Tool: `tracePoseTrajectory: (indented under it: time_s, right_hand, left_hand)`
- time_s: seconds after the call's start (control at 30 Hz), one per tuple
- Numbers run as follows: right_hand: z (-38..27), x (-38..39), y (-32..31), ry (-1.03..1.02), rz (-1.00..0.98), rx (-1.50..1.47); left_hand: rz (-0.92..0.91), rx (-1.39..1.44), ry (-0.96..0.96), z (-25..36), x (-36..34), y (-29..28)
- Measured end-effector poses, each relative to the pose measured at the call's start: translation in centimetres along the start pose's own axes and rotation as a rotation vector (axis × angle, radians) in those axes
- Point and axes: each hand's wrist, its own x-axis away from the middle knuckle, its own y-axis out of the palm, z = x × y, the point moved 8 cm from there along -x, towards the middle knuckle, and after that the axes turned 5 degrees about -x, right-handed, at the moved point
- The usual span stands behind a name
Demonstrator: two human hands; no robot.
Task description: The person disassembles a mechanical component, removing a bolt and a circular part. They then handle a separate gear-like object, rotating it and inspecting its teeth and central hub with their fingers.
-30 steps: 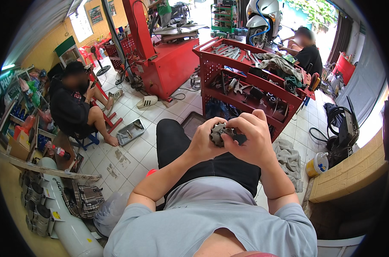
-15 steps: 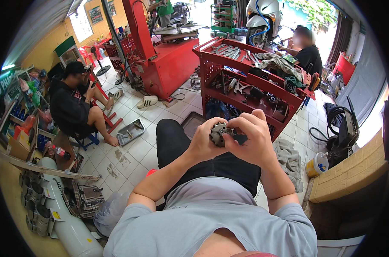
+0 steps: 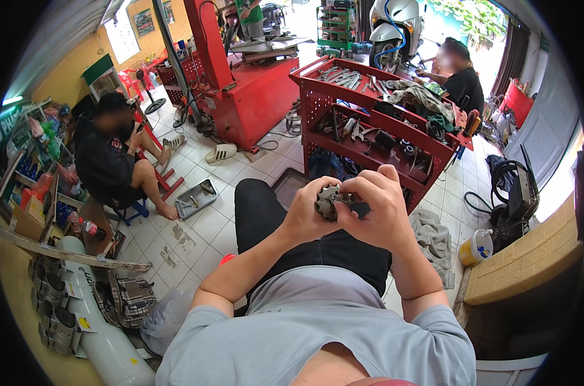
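Above my lap I hold a dark metal toothed part [image 3: 327, 202], round with notches along its rim, like a gear or clutch hub. My left hand [image 3: 303, 210] is wrapped round its left side. The thumb and fingers of my right hand [image 3: 380, 202] pinch at its right side, where a small metal piece [image 3: 343, 197] shows; its kind is too small to tell. The palm sides and the underside of the part are hidden by my fingers.
Just ahead stands a red tool trolley [image 3: 375, 132] bearing wrenches and rags. A metal tray [image 3: 197, 198] lies on the tiles at left, near a seated person [image 3: 115, 148]. Another person [image 3: 462, 80] works by a scooter [image 3: 395, 32]. A grey cloth [image 3: 431, 241] lies at right.
The toothed part has turned slightly between my hands. Both hands stay in nearly the same place.
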Motion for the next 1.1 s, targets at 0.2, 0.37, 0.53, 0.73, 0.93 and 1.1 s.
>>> tracePoseTrajectory:
  time_s: [0.2, 0.37, 0.53, 0.73, 0.93, 1.1]
  right_hand:
    - [0.06, 0.18, -0.32, 0.011, 0.03, 0.042]
    - [0.03, 0.19, 0.02, -0.01, 0.028, 0.02]
    - [-0.35, -0.04, -0.32, -0.004, 0.038, 0.026]
    - [0.14, 0.38, -0.04, -0.009, 0.039, 0.054]
    - [-0.3, 0.05, -0.26, -0.003, 0.032, 0.028]
    - [-0.04, 0.3, -0.16, -0.019, 0.046, 0.068]
  left_hand:
    - [-0.009, -0.001, -0.016, 0.0, -0.02, -0.03]
    - [0.008, -0.004, 0.01, -0.19, 0.01, 0.0]
    - [-0.004, 0.022, -0.02, -0.1, 0.0, 0.1]
    - [-0.004, 0.003, 0.008, 0.12, -0.11, -0.07]
    - [-0.005, 0.017, -0.006, 0.25, -0.11, 0.09]
    - [0.008, -0.001, 0.034, 0.45, -0.13, -0.25]
